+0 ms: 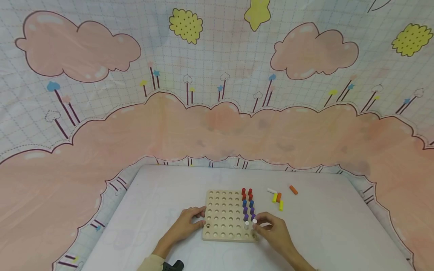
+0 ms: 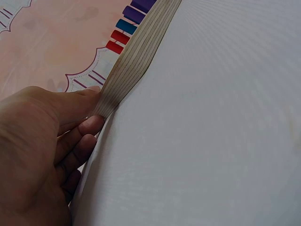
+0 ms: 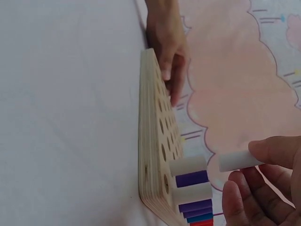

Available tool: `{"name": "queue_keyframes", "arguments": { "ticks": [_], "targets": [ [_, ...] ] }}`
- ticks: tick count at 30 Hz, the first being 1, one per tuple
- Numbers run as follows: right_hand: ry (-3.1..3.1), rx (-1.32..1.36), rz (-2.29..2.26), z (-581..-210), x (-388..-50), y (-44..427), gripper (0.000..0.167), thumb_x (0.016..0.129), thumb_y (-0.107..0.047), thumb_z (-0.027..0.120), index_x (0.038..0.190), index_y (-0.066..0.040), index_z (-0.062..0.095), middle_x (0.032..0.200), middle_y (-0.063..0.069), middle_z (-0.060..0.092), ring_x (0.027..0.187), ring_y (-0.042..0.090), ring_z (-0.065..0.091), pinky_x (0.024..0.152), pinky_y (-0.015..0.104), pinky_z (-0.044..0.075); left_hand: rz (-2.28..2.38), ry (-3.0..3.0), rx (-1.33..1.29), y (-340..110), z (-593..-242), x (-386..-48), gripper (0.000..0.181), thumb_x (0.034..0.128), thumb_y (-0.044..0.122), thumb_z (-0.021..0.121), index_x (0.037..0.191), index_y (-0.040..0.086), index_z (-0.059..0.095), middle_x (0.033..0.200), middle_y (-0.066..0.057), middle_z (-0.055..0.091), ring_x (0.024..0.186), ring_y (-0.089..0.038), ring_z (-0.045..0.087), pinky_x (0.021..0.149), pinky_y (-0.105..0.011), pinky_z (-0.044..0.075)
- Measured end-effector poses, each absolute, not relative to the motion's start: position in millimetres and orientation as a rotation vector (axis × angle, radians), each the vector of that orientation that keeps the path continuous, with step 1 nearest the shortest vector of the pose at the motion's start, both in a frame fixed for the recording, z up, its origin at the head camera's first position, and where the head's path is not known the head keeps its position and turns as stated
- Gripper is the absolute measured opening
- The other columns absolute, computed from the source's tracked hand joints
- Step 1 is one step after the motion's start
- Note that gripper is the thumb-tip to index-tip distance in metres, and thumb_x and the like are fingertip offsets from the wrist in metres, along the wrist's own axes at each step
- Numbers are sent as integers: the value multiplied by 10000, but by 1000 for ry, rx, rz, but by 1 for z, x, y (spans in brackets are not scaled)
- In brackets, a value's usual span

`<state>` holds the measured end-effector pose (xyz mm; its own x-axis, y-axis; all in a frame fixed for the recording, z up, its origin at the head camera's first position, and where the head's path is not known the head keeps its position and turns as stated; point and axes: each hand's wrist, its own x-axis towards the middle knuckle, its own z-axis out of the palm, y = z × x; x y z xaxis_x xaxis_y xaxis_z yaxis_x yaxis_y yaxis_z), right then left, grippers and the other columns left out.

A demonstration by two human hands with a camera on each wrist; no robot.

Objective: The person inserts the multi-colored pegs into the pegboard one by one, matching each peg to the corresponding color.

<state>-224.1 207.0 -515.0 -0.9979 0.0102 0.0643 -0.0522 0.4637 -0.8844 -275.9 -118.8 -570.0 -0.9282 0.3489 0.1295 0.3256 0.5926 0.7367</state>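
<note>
A wooden pegboard (image 1: 227,238) with rows of round holes lies flat on the white table. My left hand (image 1: 185,225) grips its left edge; in the left wrist view the thumb (image 2: 80,101) and curled fingertips meet that edge. Red, blue, purple and white pegs stand in two columns along the board's right side. My right hand (image 1: 274,230) is at the lower right of the board. In the right wrist view its thumb and fingers pinch a white peg (image 3: 235,161), held apart from the board. Two white pegs, one nearer (image 3: 193,193), stand in holes beside purple ones.
Loose pegs lie on the table to the right behind the board: a white one (image 1: 271,191), two yellow, and two orange, one of them (image 1: 293,189) farther off. A patterned cloth (image 1: 217,131) with clouds hangs behind the table. A dark object (image 1: 173,265) shows beside the left sleeve.
</note>
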Motion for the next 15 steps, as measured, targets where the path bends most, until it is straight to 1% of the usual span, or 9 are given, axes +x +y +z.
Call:
{"name": "queue_keyframes", "arguments": {
  "ticks": [7,12,15],
  "targets": [
    [-2659,126,1618,-523,-221,204,183,796,-114,793,957,-109,707,923,6,706,862,57,634,688,201,537,1274,2782,595,-118,-570,-276,495,904,274,699,1350,87,594,1030,155,602,961,-23,487,977,-397,357],
    [-2697,145,1617,-526,-219,204,162,812,-100,762,962,-138,710,937,-11,702,870,34,627,693,204,543,1284,2772,562,-118,-569,-275,505,905,297,694,1357,100,587,1035,157,601,973,-22,481,1000,-412,348],
    [-2714,169,1597,-528,-218,203,158,820,-104,754,969,-134,714,936,-10,702,871,46,628,692,205,544,1285,2770,555,-118,-569,-275,506,906,299,693,1358,97,586,1036,152,602,977,-29,481,1007,-422,344]
  ]
}}
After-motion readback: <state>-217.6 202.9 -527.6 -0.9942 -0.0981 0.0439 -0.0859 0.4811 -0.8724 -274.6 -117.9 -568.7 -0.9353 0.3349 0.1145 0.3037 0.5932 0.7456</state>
